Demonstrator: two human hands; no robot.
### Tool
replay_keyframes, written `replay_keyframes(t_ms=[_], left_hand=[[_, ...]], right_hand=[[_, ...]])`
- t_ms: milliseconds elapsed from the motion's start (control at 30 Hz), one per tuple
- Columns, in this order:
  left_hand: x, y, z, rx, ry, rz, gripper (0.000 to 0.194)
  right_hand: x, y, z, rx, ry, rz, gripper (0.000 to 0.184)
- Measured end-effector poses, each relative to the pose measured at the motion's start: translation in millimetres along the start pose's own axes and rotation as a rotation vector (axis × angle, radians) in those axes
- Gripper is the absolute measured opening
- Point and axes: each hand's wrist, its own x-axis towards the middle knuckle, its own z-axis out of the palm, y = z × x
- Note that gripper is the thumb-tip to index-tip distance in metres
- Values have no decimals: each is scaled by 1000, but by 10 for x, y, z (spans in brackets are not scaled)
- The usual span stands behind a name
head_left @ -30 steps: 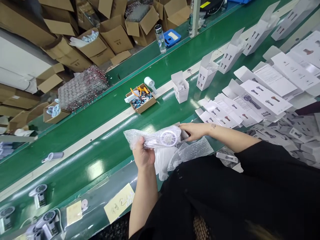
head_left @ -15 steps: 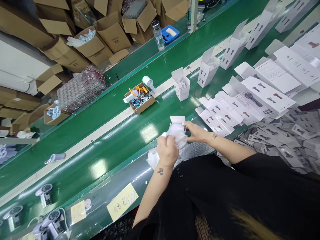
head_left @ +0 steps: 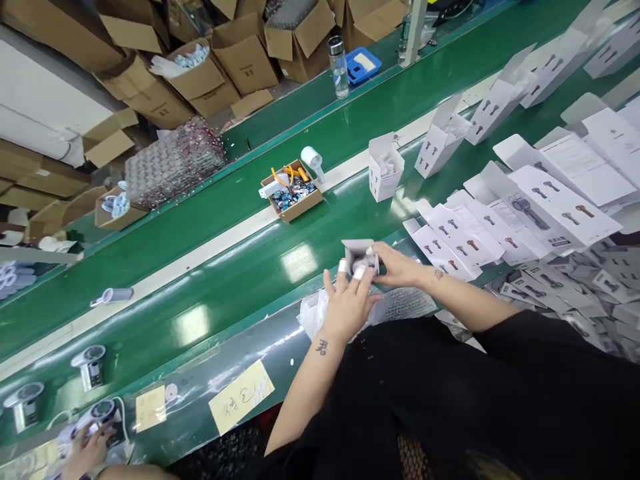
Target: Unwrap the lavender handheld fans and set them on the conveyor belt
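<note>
A small white carton (head_left: 356,247) stands at the belt's near edge with its top flap raised. My right hand (head_left: 397,267) grips the carton by its right side. My left hand (head_left: 349,301) lies over the carton's mouth with its fingers spread, white covers on some fingertips. Under those fingers a whitish wrapped item shows in the carton, mostly hidden. Clear bubble wrap (head_left: 407,303) lies beneath and beside my hands.
Open filled cartons (head_left: 385,170) stand along the belt (head_left: 240,267); flat printed cartons (head_left: 445,240) lie at right. A small parts box (head_left: 300,208) with orange-handled pliers sits beyond. Another person's hand (head_left: 87,450) touches handheld fans at lower left.
The wrapped item has gone from my left hand's grasp down into the carton, and that hand's fingers have spread. Another person's hand has appeared at lower left.
</note>
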Motion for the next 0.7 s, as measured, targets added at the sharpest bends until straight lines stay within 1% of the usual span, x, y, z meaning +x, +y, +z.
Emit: replay_keyframes(t_ms=[33, 100, 133, 167, 200, 233, 267, 300, 333, 367, 433, 467, 500, 533, 567, 600, 633, 667, 700], left_hand=[[-111, -129, -7, -33, 66, -84, 47], [-420, -411, 40, -110, 164, -309, 46], [-606, -536, 107, -151, 156, -435, 52], [-795, -633, 201, -184, 86, -559, 66], [-972, -693, 320, -205, -29, -681, 82], [-1121, -716, 455, -223, -159, -782, 96], [-1232, -705, 598, -242, -269, -850, 104], [-1300, -668, 741, -255, -342, -888, 106], [-1328, -615, 876, -258, -373, -903, 104], [-1323, -559, 996, -247, -364, -905, 98], [-1256, -467, 1174, -180, -298, -912, 82], [-1214, -443, 1230, -135, -270, -916, 75], [-1177, -438, 1264, -91, -255, -915, 71], [-1145, -451, 1281, -52, -249, -905, 68], [-1121, -477, 1283, -19, -248, -887, 66], [-1101, -514, 1276, 7, -244, -864, 66], [-1083, -555, 1263, 28, -238, -845, 65], [-1066, -595, 1248, 43, -230, -833, 65], [-1046, -633, 1234, 51, -222, -826, 65]], right_hand=[[163, 19, -90, -15, -1, -4, 57], [548, 100, -270, -40, 21, 4, 65], [758, 164, -341, -42, 23, 17, 70], [971, 240, -392, -38, 14, 36, 74], [1179, 324, -419, -32, -3, 58, 77], [1377, 409, -424, -29, -30, 82, 79], [1558, 489, -411, -31, -61, 109, 81], [1718, 556, -386, -37, -90, 139, 82], [1850, 605, -359, -41, -117, 166, 83], [1947, 633, -338, -40, -133, 185, 84], [2001, 619, -340, -28, -104, 184, 82], [1937, 580, -365, -26, -53, 178, 79], [1800, 527, -404, -35, 10, 184, 74], [1584, 464, -446, -50, 55, 216, 66], [1292, 397, -483, -70, 90, 284, 58], [935, 332, -502, -74, 44, 397, 49], [534, 275, -493, -39, -93, 544, 43], [116, 227, -448, 27, -233, 701, 44], [-285, 190, -363, 87, -305, 847, 48]])
